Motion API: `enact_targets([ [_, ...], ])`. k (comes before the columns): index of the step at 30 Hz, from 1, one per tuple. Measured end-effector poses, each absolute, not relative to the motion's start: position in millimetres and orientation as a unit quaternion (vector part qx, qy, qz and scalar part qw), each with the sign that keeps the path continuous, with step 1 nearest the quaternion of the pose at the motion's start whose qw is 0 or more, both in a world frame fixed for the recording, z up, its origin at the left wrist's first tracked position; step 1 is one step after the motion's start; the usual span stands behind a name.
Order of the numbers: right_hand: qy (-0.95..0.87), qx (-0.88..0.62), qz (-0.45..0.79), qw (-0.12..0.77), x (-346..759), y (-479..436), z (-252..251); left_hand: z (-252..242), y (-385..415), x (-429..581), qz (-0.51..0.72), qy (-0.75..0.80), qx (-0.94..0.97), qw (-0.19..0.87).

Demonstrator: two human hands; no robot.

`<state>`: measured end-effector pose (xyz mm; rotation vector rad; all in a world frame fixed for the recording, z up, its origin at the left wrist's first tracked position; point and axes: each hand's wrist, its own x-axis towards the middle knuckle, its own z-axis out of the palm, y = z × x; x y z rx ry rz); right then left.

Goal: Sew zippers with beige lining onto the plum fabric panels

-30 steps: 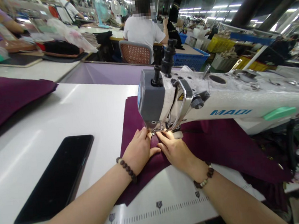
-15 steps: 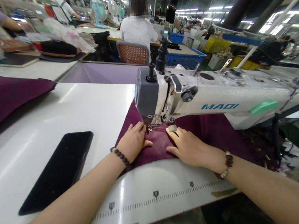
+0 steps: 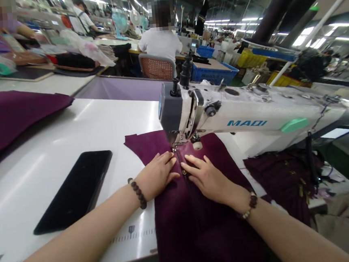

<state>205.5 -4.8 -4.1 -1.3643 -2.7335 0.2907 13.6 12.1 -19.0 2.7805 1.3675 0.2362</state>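
Observation:
A maroon fabric panel point(image 3: 181, 212) lies under the sewing machine point(image 3: 221, 110) and hangs over the table's front edge. A zipper point(image 3: 179, 157) runs down it from the needle area, its brass-coloured pull point(image 3: 184, 172) lying between my hands. My left hand point(image 3: 157, 175) rests flat on the panel left of the zipper, fingertips close to the presser foot point(image 3: 174, 148). On the zipper's right side, my right hand point(image 3: 209, 179) presses down with fingers spread, one fingertip beside the zipper. Both hands are open and grip nothing.
A black phone point(image 3: 74, 190) lies on the white table at left. Another maroon piece point(image 3: 17, 116) is behind it. More maroon pieces with zippers point(image 3: 279, 179) are piled at right. A person in white point(image 3: 160, 42) sits ahead, near a blue crate point(image 3: 214, 72).
The maroon panel has been turned, so the zipper now points toward me and fabric covers the table's front edge. My right hand has shifted slightly left and down.

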Motion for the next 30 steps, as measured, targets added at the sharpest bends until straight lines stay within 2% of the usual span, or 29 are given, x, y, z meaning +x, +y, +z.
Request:
enact_targets([
  [6, -0.873, -0.478, 0.079, 0.059, 195.5, -20.1, -13.5, -24.9, 14.8, 7.5, 0.088, 0.418, 0.904, 0.025],
  [16, -0.871, -0.482, 0.091, 0.037, 191.6, -19.3, -9.8, -30.0, 16.0, 6.4, 0.109, 0.414, 0.903, 0.023],
  [24, -0.879, -0.455, 0.139, 0.012, 196.9, -10.8, -1.5, -32.6, 15.2, 11.0, 0.062, 0.405, 0.912, 0.001],
  [30, -0.897, -0.413, 0.152, 0.043, 204.9, 8.5, -3.5, -30.7, 16.0, 9.9, 0.075, 0.388, 0.919, -0.015],
])
